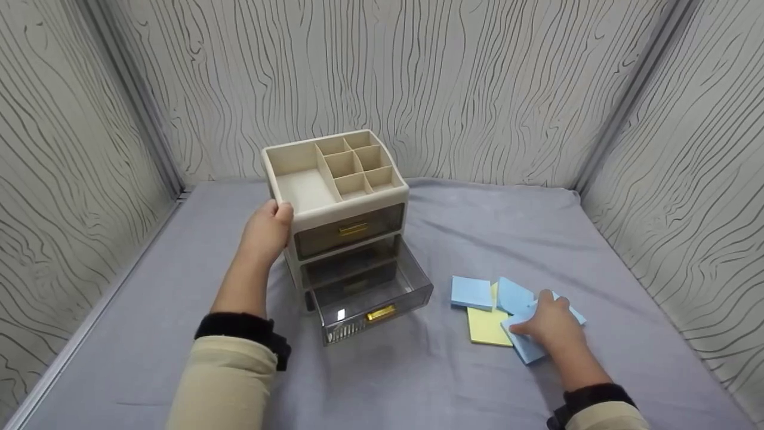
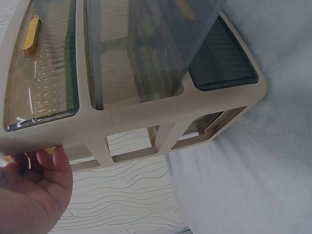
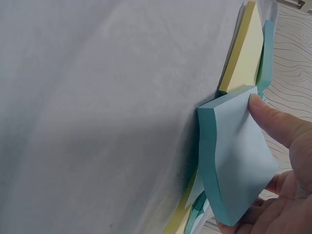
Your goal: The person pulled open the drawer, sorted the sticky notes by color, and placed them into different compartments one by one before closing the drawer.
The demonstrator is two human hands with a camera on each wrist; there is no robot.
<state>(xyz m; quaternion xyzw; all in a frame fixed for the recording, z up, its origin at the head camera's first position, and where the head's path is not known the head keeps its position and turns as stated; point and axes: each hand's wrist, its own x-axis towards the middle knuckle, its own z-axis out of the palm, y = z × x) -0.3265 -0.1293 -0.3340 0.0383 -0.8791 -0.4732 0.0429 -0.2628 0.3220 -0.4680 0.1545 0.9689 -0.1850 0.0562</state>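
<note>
A beige desktop drawer organizer (image 1: 352,206) stands left of centre, a divided tray on its top. Its smoky clear middle drawer (image 1: 412,298), with a gold handle, is pulled out. My left hand (image 1: 267,232) grips the organizer's upper left edge; in the left wrist view its fingers curl into the side opening. To the right, several sticky note pads lie in a loose pile, among them a yellow pad (image 1: 486,328) and a blue pad (image 1: 471,292). My right hand (image 1: 554,325) pinches a blue sticky note pad (image 3: 236,151) between thumb and fingers, over this pile.
A grey cloth (image 1: 465,388) covers the table, with wrinkles behind the pads. Wood-grain panels (image 1: 477,89) enclose the back and both sides. The organizer's top drawer (image 1: 325,239) is closed.
</note>
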